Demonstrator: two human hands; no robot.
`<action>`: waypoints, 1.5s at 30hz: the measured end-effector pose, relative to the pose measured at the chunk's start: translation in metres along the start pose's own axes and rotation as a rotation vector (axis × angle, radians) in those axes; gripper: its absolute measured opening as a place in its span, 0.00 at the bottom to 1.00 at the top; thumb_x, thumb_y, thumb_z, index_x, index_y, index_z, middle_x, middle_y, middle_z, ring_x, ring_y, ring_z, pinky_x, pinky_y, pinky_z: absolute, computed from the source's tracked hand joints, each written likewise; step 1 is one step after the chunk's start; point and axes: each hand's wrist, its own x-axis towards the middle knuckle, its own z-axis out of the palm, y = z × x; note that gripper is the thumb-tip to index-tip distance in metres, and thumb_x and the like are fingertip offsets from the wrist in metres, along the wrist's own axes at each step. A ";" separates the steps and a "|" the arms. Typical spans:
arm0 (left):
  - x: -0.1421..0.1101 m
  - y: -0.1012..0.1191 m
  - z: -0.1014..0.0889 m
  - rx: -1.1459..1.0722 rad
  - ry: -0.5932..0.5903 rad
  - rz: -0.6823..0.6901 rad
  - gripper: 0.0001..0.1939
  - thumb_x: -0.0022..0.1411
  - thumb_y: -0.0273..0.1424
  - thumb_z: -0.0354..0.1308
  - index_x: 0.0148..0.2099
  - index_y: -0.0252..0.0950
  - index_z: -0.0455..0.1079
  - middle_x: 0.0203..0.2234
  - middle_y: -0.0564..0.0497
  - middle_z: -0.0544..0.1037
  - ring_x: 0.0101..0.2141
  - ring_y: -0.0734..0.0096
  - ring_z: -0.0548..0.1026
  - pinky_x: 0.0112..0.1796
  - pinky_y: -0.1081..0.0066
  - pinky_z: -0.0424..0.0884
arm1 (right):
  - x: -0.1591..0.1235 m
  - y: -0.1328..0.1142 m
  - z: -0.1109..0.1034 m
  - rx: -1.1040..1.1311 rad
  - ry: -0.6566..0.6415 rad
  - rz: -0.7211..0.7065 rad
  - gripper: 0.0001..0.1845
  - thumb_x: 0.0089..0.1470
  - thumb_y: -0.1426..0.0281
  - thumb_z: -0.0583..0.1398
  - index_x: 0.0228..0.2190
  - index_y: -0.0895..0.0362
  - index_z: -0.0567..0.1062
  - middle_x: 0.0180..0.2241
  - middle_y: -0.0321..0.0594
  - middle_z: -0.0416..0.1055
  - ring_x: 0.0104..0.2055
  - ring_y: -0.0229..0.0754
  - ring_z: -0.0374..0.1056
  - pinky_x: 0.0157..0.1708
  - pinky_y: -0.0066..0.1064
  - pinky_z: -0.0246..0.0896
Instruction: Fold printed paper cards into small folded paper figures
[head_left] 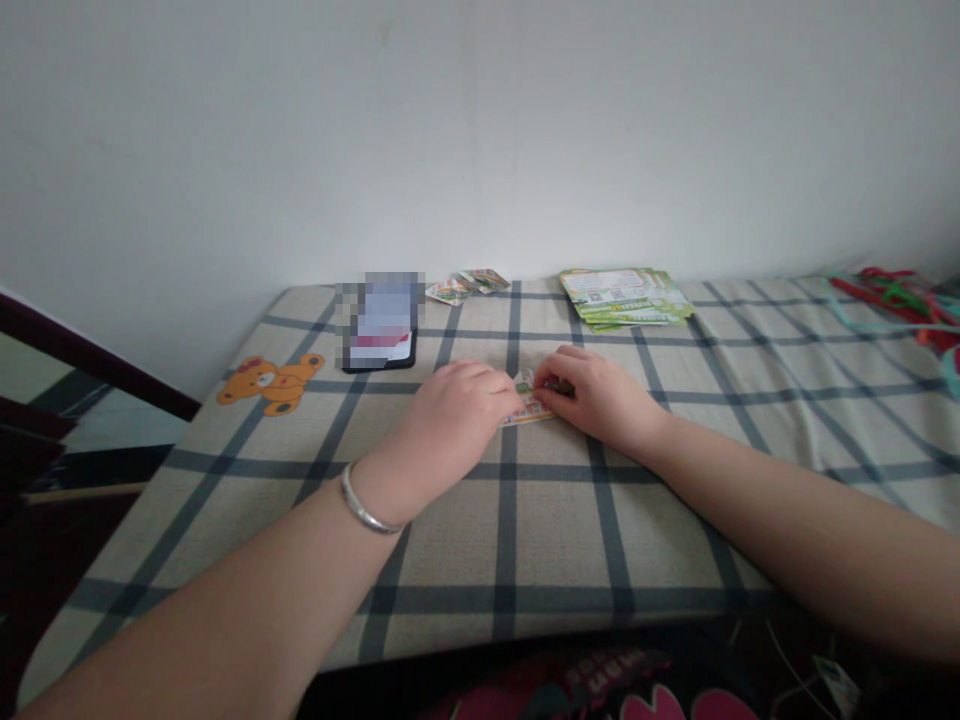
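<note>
A small printed paper card [531,408] lies on the checked tablecloth, mostly covered by my hands. My left hand [466,408], with a silver bangle at the wrist, is closed over its left end; the fingertips are partly hidden. Against the card's right part, my right hand [594,392] is curled with thumb and fingers pinched together. Behind my right hand lies a pile of green and white printed sheets [626,298]. A few small colourful picture cards [454,289] rest near the wall.
To the left lie a phone [382,325] with a partly blurred screen and a flat orange bear cutout [270,385]. Tangled red, green and pale blue cords [911,310] sit at the far right. The wall [480,140] borders the table's back edge.
</note>
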 end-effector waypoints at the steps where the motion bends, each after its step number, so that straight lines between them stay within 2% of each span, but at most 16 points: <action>1: 0.000 -0.001 0.000 0.010 0.003 0.016 0.10 0.64 0.25 0.54 0.42 0.38 0.76 0.36 0.50 0.78 0.40 0.63 0.73 0.44 0.61 0.68 | 0.000 0.000 0.000 -0.004 0.004 -0.002 0.03 0.55 0.72 0.58 0.33 0.56 0.73 0.33 0.38 0.70 0.32 0.37 0.64 0.32 0.27 0.56; 5: 0.000 -0.001 -0.001 0.042 0.000 0.056 0.11 0.64 0.26 0.55 0.45 0.41 0.75 0.38 0.51 0.78 0.41 0.62 0.73 0.45 0.60 0.68 | 0.000 0.000 -0.001 -0.032 0.015 -0.007 0.03 0.55 0.72 0.59 0.32 0.56 0.74 0.33 0.38 0.70 0.33 0.38 0.65 0.33 0.28 0.56; 10: -0.001 0.004 -0.003 0.067 -0.033 0.021 0.12 0.65 0.26 0.53 0.46 0.39 0.74 0.40 0.49 0.77 0.44 0.60 0.72 0.46 0.59 0.68 | -0.002 0.002 -0.006 -0.115 0.015 -0.084 0.06 0.57 0.71 0.58 0.32 0.56 0.76 0.35 0.40 0.72 0.37 0.41 0.66 0.37 0.30 0.58; 16: -0.002 0.008 -0.005 0.074 -0.037 0.027 0.12 0.64 0.24 0.50 0.44 0.36 0.74 0.40 0.47 0.76 0.44 0.60 0.72 0.47 0.59 0.68 | -0.008 0.000 -0.014 -0.191 -0.025 -0.263 0.12 0.59 0.73 0.55 0.37 0.53 0.79 0.41 0.39 0.76 0.42 0.42 0.67 0.40 0.33 0.60; 22: -0.002 0.011 -0.006 0.091 -0.040 0.020 0.12 0.65 0.24 0.47 0.42 0.35 0.73 0.37 0.48 0.75 0.42 0.59 0.71 0.47 0.57 0.67 | -0.007 -0.005 -0.019 -0.300 -0.116 -0.314 0.12 0.58 0.75 0.56 0.39 0.55 0.79 0.43 0.41 0.76 0.44 0.44 0.68 0.41 0.33 0.62; 31: -0.006 0.006 -0.012 0.057 -0.083 -0.013 0.14 0.64 0.23 0.48 0.45 0.37 0.74 0.39 0.48 0.75 0.42 0.60 0.71 0.49 0.56 0.64 | -0.009 -0.007 -0.029 -0.374 -0.155 -0.284 0.11 0.57 0.75 0.57 0.36 0.54 0.79 0.44 0.40 0.75 0.42 0.44 0.69 0.38 0.34 0.61; 35: -0.007 0.000 -0.017 0.064 -0.104 -0.038 0.15 0.62 0.23 0.50 0.44 0.40 0.76 0.37 0.50 0.76 0.40 0.60 0.71 0.48 0.55 0.64 | -0.012 -0.004 -0.032 -0.365 -0.157 -0.258 0.10 0.57 0.75 0.57 0.34 0.55 0.79 0.43 0.39 0.76 0.41 0.43 0.70 0.37 0.32 0.60; 41: -0.009 -0.001 -0.022 0.077 -0.117 -0.040 0.15 0.59 0.22 0.51 0.42 0.39 0.77 0.37 0.49 0.77 0.43 0.59 0.71 0.50 0.55 0.63 | -0.014 -0.006 -0.035 -0.462 -0.174 -0.220 0.10 0.57 0.75 0.57 0.33 0.54 0.79 0.41 0.36 0.77 0.37 0.41 0.71 0.30 0.31 0.56; 45: -0.010 -0.002 -0.023 0.078 -0.111 -0.039 0.15 0.58 0.22 0.51 0.41 0.38 0.77 0.37 0.48 0.77 0.45 0.59 0.71 0.50 0.54 0.64 | -0.015 -0.004 -0.039 -0.473 -0.169 -0.197 0.11 0.56 0.75 0.57 0.32 0.53 0.79 0.41 0.34 0.77 0.36 0.40 0.71 0.29 0.30 0.55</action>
